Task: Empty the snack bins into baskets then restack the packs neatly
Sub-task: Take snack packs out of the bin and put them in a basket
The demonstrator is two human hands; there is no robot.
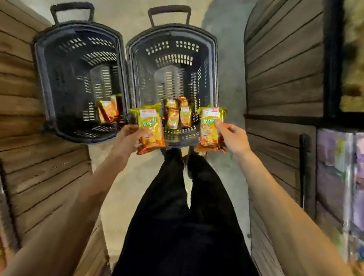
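Gripping a yellow-and-orange foil snack pack (151,129) by its lower edge, the left hand (128,138) holds it above the near left corner of the right dark slotted plastic basket (175,27). The right hand (233,139) pinches a second matching pack (210,129) over the near right corner. More packs (177,114) lie inside that basket, and a few others (108,111) lie in the left dark basket (38,64).

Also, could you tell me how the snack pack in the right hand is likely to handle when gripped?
Probably light: the right hand holds the snack pack up by one edge with its fingertips. Its glossy film looks slippery and crinkly. It seems puffed, so squeezing might crush the contents.
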